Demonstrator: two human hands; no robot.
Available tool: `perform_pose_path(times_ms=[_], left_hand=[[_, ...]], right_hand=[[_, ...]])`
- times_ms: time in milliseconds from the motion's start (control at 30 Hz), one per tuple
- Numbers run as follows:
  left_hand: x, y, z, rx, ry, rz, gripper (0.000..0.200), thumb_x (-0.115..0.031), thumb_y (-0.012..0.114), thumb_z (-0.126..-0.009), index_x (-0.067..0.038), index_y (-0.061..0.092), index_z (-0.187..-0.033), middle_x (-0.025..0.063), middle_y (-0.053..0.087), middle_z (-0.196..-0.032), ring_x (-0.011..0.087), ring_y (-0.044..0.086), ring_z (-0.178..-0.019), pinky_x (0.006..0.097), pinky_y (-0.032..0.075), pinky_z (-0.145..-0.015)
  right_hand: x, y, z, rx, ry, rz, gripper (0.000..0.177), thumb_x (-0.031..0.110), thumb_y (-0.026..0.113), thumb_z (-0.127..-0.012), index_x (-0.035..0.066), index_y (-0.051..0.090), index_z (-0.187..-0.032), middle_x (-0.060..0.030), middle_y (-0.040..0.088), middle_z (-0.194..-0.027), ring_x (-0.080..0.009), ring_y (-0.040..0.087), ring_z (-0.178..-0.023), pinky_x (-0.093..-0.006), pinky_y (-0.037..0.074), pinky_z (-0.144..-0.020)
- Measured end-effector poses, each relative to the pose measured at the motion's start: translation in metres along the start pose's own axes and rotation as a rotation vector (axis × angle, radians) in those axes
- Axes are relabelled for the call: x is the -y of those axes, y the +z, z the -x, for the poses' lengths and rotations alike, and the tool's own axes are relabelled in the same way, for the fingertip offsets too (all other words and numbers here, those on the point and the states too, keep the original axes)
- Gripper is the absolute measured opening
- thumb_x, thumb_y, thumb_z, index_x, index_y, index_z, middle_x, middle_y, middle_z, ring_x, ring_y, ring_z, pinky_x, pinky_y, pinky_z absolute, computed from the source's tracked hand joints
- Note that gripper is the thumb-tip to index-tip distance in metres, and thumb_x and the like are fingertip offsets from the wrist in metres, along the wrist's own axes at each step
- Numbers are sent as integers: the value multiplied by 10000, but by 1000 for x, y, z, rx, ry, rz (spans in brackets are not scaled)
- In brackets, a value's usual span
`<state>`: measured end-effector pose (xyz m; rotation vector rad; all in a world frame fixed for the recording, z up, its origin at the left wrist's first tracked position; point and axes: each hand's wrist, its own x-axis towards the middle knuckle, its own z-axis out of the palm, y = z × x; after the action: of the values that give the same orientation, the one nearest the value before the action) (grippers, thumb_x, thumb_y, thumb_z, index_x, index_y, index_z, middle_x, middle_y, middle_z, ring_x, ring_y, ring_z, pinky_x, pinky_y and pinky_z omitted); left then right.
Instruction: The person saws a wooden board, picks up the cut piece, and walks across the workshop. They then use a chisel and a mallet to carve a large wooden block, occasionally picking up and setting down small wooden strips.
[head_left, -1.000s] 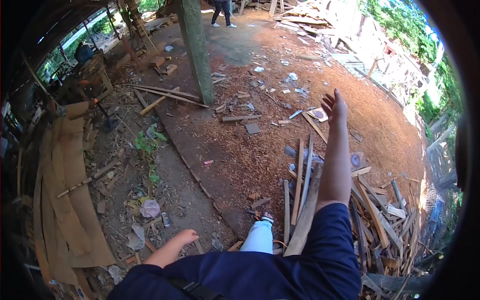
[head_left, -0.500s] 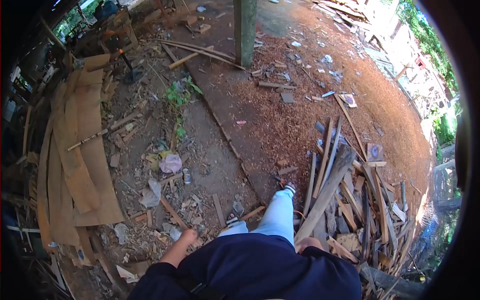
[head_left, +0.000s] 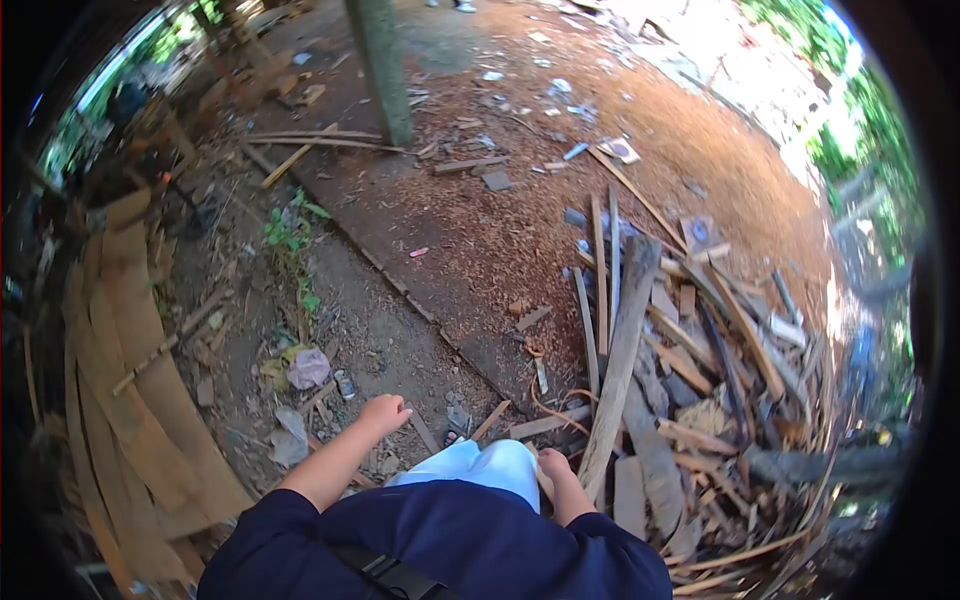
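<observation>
My left hand (head_left: 385,413) hangs out in front of my body, its fingers curled in a loose fist with nothing seen in them. It is above the littered dirt, near a crumpled can (head_left: 344,384) and a pale pink plastic bag (head_left: 309,369) but apart from both. Lower on the other side, my right hand (head_left: 553,463) is beside my light blue trouser leg, also with curled fingers and nothing visible in them. Close to its right lies a thick weathered plank (head_left: 622,350). An orange cord (head_left: 548,402) loops over the ground ahead of that hand.
A pile of scrap wood (head_left: 700,360) spreads along the right. Long curved brown sheets (head_left: 130,350) lie on the left. Ahead stand a post (head_left: 380,75) and a small green plant (head_left: 288,232). A low ledge (head_left: 400,287) crosses the ground, with wood chips beyond it.
My view has shifted forward and turned; the post now appears farther left. My left hand has swung up and forward, and my right hand has come out from beside my body.
</observation>
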<state>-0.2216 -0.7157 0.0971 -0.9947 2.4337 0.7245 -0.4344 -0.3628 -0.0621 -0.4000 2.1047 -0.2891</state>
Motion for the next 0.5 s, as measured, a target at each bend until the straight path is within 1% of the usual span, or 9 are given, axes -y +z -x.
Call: perform_pose_path(times_ms=[33, 100, 133, 167, 233, 333, 400, 433, 500], left_hand=[[5, 0, -4, 18, 29, -41, 356, -425, 549, -755, -78, 611, -799, 135, 622, -818, 290, 593, -778, 401, 463, -673], [20, 4, -17, 130, 109, -71, 338, -397, 562, -747, -75, 616, -834, 138, 623, -856, 294, 593, -809, 393, 466, -689], [27, 7, -22, 225, 59, -69, 333, -384, 557, -752, -79, 618, -872, 139, 623, -888, 296, 591, -838, 390, 466, -708], [48, 23, -32, 208, 121, -101, 335, -363, 567, -762, -63, 611, -905, 157, 621, -879, 282, 599, -816, 371, 468, -700], [65, 34, -36, 240, 76, -164, 346, -366, 578, -737, -51, 629, -870, 160, 625, -880, 294, 599, -839, 384, 468, -724], [66, 43, -53, 459, 197, -470, 317, -341, 577, -732, -52, 645, -842, 160, 630, -865, 285, 605, -837, 380, 471, -724], [47, 44, -47, 676, 326, -674, 284, -303, 580, -725, -50, 653, -831, 157, 634, -860, 275, 614, -825, 363, 477, -716], [36, 50, -54, 698, 369, -728, 284, -303, 580, -725, -50, 653, -831, 157, 634, -860, 275, 614, -825, 363, 477, -716], [16, 74, -78, 484, 598, -677, 205, -225, 579, -730, -49, 647, -811, 134, 642, -778, 240, 629, -739, 334, 484, -668]], right_hand=[[-15, 18, 4, -6, 20, -49, 320, 248, 514, -789, 54, 592, -1031, -147, 613, -990, -269, 578, -941, -335, 440, -822], [-62, 69, -4, 39, 298, -12, 324, 227, 473, -804, 62, 578, -1062, -145, 600, -1024, -259, 569, -962, -332, 432, -839], [-66, 80, 8, -120, 369, -32, 333, 211, 437, -820, 75, 562, -1097, -147, 579, -1071, -257, 548, -1008, -335, 422, -862], [-76, 89, 16, -283, 242, -10, 343, 214, 429, -827, 76, 550, -1117, -148, 559, -1109, -269, 528, -1043, -345, 415, -880], [-70, 77, 45, -344, 285, -235, 322, 192, 421, -828, 60, 576, -1078, -153, 554, -1110, -276, 523, -1048, -349, 416, -885], [-64, 55, 84, -395, 258, -288, 277, 180, 433, -797, 59, 619, -963, -178, 595, -980, -322, 571, -914, -387, 452, -792], [-65, 59, 118, -565, 195, -490, 245, 155, 471, -782, 75, 615, -964, -158, 621, -897, -287, 600, -824, -357, 468, -739], [-73, 72, 132, -660, 156, -593, 236, 145, 486, -776, 79, 614, -964, -148, 628, -867, -268, 607, -790, -346, 472, -716], [-75, 92, 188, -747, 150, -702, 237, 119, 490, -776, 77, 609, -977, -113, 639, -816, -220, 611, -746, -323, 474, -678]])
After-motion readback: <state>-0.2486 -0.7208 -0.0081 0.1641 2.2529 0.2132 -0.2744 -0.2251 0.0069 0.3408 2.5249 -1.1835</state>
